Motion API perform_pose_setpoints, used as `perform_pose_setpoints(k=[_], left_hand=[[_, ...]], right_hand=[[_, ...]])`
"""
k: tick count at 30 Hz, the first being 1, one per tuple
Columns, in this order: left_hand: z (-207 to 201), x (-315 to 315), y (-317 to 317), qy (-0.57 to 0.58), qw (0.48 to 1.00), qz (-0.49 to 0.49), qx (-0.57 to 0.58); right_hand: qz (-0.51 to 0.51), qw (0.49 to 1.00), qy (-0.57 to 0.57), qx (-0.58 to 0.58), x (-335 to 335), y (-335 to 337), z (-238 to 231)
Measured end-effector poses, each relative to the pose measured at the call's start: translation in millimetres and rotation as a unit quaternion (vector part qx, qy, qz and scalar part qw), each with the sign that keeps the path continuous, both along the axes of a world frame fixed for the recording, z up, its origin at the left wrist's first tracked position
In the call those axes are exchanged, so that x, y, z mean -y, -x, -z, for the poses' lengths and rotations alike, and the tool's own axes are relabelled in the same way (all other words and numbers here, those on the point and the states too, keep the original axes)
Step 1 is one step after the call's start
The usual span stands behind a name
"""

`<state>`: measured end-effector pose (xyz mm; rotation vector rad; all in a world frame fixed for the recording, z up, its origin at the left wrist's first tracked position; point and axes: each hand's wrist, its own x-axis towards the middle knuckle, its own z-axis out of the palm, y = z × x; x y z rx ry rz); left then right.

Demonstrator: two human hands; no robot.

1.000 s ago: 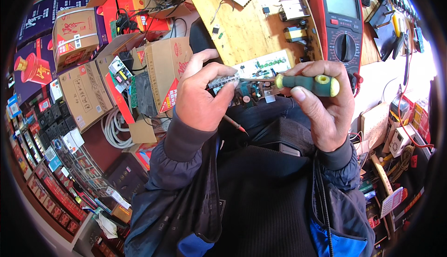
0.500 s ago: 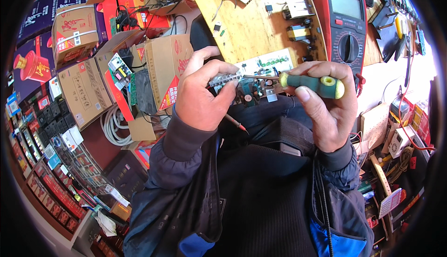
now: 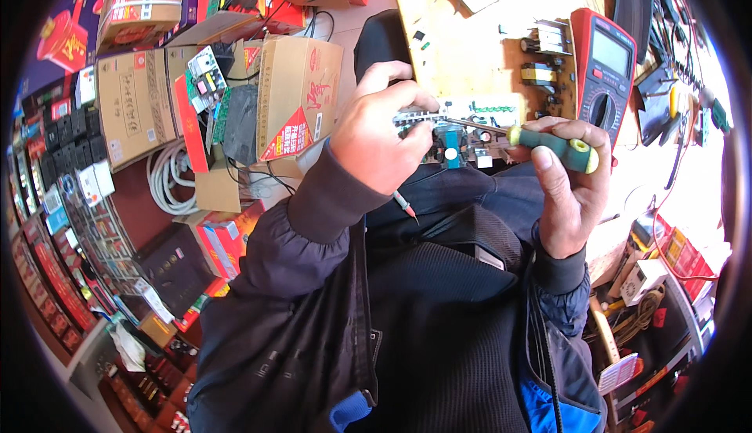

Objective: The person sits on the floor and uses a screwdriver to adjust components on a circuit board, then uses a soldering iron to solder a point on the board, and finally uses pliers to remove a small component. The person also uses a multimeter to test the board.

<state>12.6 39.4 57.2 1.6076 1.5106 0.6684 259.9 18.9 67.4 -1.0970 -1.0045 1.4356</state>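
The ridged silver metal piece (image 3: 417,117) is sitting between the thumb and fingers of the left hand (image 3: 381,137), and I'm judging it light, stiff and a little slick, best pinched along its 2 long edges. It is showing a narrow, bright body with a row of small fins; whether it is joined to the circuit board (image 3: 495,109), I can't tell. Right of those pinching fingers, the screwdriver (image 3: 554,148) is pointing its thin shaft at the piece, the tip too small to make out; its fat green-and-yellow handle is filling the curled fingers and thumb of the right hand (image 3: 576,199) and is probably giving a sure grip. The pale board, crowded with parts, is lying between the 2 hands, looking fragile, its rim the safer hold. Beyond the right fingers a red multimeter (image 3: 607,65) is resting; left of the left fingers, a brown carton (image 3: 294,80) is standing.
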Motion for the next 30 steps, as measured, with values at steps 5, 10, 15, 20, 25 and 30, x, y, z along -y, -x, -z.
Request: perform_pose_setpoints(k=[5, 10, 15, 20, 25, 30], left_hand=[[9.3, -0.8, 11.8, 0.033, 0.994, 0.025, 0.098], [15.0, 8.3, 20.2, 0.016, 0.993, 0.015, 0.117], [29.1, 19.4, 21.2, 0.01, 0.983, -0.02, 0.182], [47.6, 26.4, 16.2, -0.012, 0.974, -0.049, 0.221], [54.6, 27.6, 13.8, -0.015, 0.972, -0.057, 0.226], [52.2, 26.4, 15.5, -0.015, 0.968, -0.053, 0.244]], right_hand=[[0.016, 0.999, -0.032, 0.034, 0.3, -1.1, 2.2], [0.041, 0.996, -0.07, 0.046, 2.0, -4.9, -3.5], [0.067, 0.989, -0.081, 0.1, 2.3, -5.5, -13.5], [0.054, 0.988, -0.096, 0.109, -0.6, -1.9, -18.7], [0.058, 0.983, -0.086, 0.154, -7.1, 1.6, -21.2], [0.069, 0.976, -0.107, 0.177, -11.6, 2.1, -28.4]])
